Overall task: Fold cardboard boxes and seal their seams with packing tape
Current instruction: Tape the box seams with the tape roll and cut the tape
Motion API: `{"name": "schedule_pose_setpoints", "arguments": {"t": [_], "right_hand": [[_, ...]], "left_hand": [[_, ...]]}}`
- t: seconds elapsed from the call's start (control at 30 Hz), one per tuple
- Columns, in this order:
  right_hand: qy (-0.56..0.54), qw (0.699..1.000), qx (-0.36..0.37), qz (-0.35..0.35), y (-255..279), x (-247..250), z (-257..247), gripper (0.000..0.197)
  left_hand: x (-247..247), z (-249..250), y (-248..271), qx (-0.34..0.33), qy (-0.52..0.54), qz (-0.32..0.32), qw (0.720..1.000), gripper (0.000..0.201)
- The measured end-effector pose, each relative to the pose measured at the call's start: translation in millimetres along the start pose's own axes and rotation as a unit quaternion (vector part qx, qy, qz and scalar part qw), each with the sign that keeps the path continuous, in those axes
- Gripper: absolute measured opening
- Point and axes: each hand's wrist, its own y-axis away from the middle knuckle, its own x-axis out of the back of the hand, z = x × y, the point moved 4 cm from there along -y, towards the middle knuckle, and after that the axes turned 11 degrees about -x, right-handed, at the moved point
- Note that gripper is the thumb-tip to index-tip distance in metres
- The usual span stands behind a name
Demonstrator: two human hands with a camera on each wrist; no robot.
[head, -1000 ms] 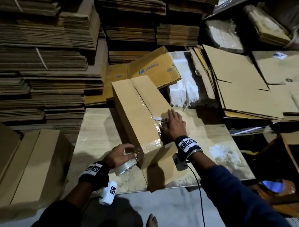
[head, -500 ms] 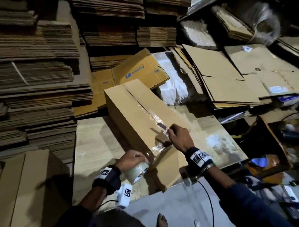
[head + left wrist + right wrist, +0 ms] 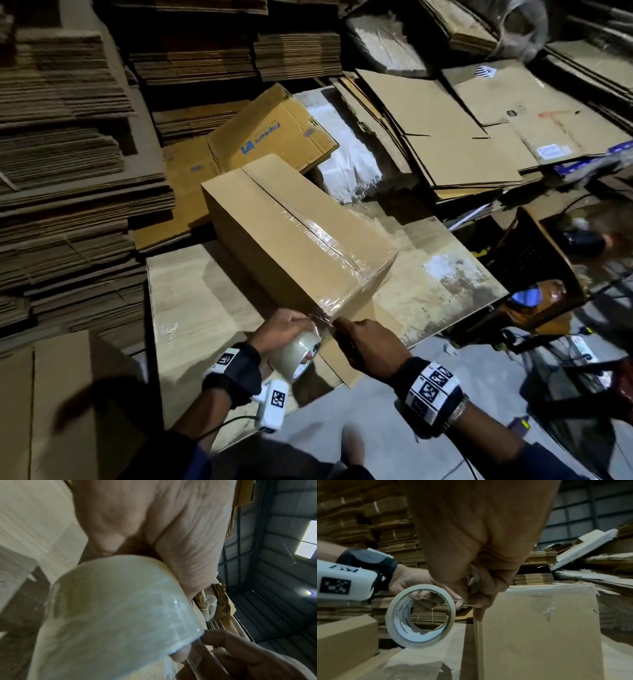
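Note:
A long brown cardboard box (image 3: 291,240) lies on the pale table (image 3: 191,308), with clear tape along its top seam and down its near end. At that near end my left hand (image 3: 284,325) grips the clear tape roll (image 3: 296,353), fingers through its core. The roll (image 3: 419,616) hangs beside the box's end face (image 3: 539,628). My right hand (image 3: 370,342) is curled in a fist round a small blade (image 3: 320,318), whose tip meets the tape stretched between roll and box. In the left wrist view the roll (image 3: 111,615) fills the frame.
Tall stacks of flattened cardboard (image 3: 68,171) stand at the left and back. Loose flat sheets (image 3: 445,137) lie at the right. A printed box (image 3: 274,137) and a white bag (image 3: 346,161) are behind the table. A flat carton (image 3: 51,394) sits at lower left, dark clutter (image 3: 534,267) at the right.
My right hand has come off the box's top seam and down to the near end, next to the roll. My left hand has kept the roll at that end.

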Motion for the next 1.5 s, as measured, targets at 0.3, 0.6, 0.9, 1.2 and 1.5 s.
{"name": "schedule_pose_setpoints", "arguments": {"t": [0.3,0.6,0.9,1.2,1.5], "right_hand": [[0.109,0.991,-0.057,-0.060,-12,-15,-23,0.025],[0.039,0.997,-0.062,-0.038,5,-14,-1,0.024],[-0.053,0.986,-0.092,0.131,-54,27,9,0.067],[0.044,0.996,-0.056,0.047,-79,1,15,0.074],[0.073,0.996,-0.025,-0.043,-89,6,16,0.094]], "left_hand": [[-3,3,4,-0.006,-0.046,0.044,0.998,0.014],[13,5,20,0.007,-0.071,0.083,0.994,0.014],[16,2,29,0.014,0.001,0.156,0.988,0.012],[16,-8,40,0.059,0.062,0.194,0.977,0.010],[16,0,24,0.017,0.015,0.216,0.976,0.015]]}}
